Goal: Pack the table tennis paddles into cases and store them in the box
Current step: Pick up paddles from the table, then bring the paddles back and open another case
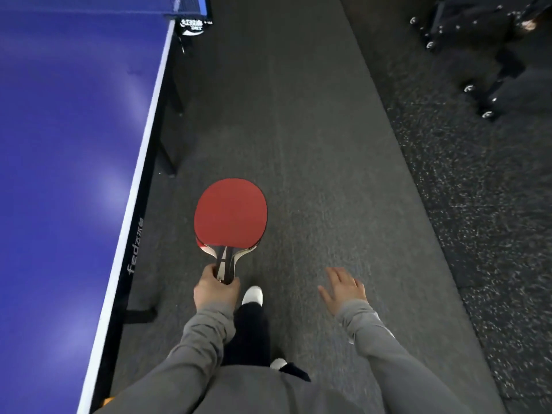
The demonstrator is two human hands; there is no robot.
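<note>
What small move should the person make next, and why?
Probably keep carrying the paddles, stacked and gripped by the handles in the left hand, along the floor beside the table; no case or box shows, and the right hand is free.

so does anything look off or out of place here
Nothing stands out. The left hand grips stacked paddles by the handles, red face up, beside the blue table. The right hand is open and empty. No case or box is in view.
</note>
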